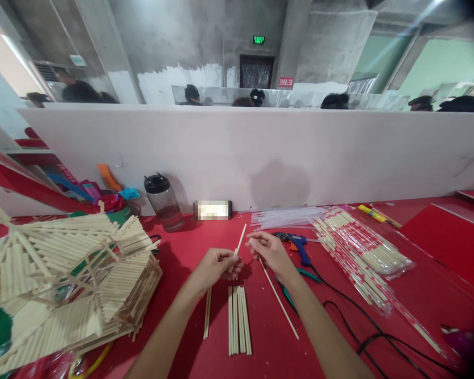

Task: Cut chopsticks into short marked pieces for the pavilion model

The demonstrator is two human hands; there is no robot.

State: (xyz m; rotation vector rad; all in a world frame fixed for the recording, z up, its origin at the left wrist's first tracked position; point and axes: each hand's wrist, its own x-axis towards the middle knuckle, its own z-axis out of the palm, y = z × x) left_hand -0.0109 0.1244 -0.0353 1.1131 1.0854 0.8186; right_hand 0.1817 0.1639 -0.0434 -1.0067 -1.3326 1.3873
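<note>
My left hand (222, 263) pinches a light wooden stick (241, 237) that points up and to the right. To its right is my right hand (266, 250), its fingers curled and raised near the upper end of a longer stick (278, 299) that slants down the table; whether they grip anything is unclear. Below my hands lies a row of several short sticks (239, 321) side by side. Two more sticks (207, 313) lie below my left wrist. A blue glue gun (300, 247) rests right of my right hand, and green-handled pliers (286, 292) are partly hidden under my right forearm.
A large structure of wooden sticks (82, 279) fills the left side. A dark-lidded bottle (164, 202) and a phone (212, 210) stand by the white partition (205, 158). Clear glue sticks (284, 217), packaged sticks (363, 242) and black cables (351, 305) lie to the right. People's heads show beyond.
</note>
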